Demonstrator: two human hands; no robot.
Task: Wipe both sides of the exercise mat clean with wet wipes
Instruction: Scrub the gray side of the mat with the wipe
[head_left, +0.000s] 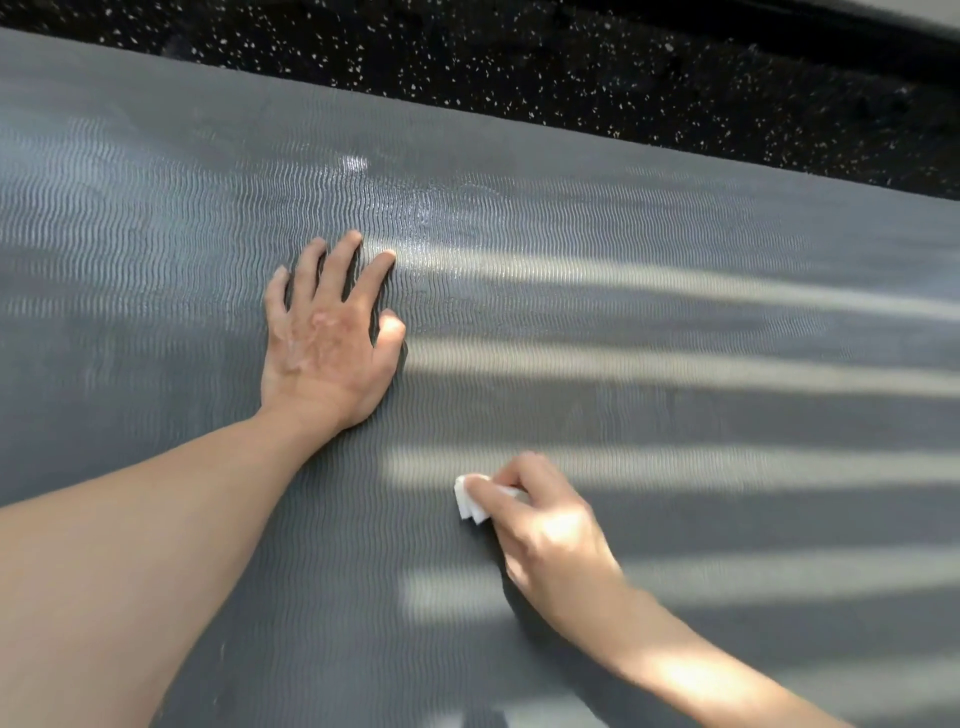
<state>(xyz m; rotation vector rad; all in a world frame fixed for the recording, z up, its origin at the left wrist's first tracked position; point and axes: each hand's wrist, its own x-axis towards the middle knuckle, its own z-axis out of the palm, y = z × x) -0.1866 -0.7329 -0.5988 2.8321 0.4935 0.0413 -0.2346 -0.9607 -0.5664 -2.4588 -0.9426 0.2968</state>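
The grey exercise mat (675, 291) lies spread flat on a black rubber floor (571, 67) flecked with white, and fills nearly the whole view; only its far edge shows, running slantwise across the top. Its upper face is ribbed in fine wavy lines.

The left hand (324, 343) rests palm down on the mat left of centre. Its fingers (340, 260) are straight and spread wide, the thumb out to the side, and it holds nothing. The bare forearm reaches in from the lower left.

The right hand (550, 535) is nearer the camera and to the right, well apart from the left. It pinches a folded white wet wipe (470, 501) between thumb and curled fingers — the wad sticks out past the fingertips toward the left and sits against the mat's surface. This hand is a little blurred, so how many folds the wipe has cannot be told.

Just beyond the left fingertips a patch (421, 208) of the ribbing glistens, perhaps damp. Pale bands of sunlight (701, 364) cross the right half of the mat and fall over the right hand and wrist.
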